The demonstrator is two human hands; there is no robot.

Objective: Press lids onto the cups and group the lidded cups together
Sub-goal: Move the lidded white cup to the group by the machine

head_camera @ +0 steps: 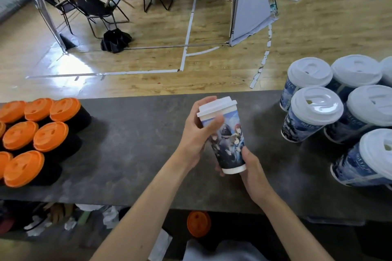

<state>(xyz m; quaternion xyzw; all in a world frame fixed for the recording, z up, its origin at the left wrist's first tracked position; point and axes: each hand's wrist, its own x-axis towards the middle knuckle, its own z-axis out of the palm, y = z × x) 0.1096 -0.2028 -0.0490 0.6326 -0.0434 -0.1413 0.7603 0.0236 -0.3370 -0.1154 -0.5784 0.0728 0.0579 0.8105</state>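
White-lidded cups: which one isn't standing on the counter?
The printed cup at centre, held tilted by both hands: left hand near its lid, right hand at its base. The other white-lidded cups stand grouped at right.

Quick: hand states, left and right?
Left hand: grips the cup just under its lid.
Right hand: holds the cup's base.

One wide-angle view worn on the person's head, facing forward and down, close above the left hand (196, 135) and right hand (253, 167) at centre, grey counter (127, 154) near, wooden floor (148, 65) far
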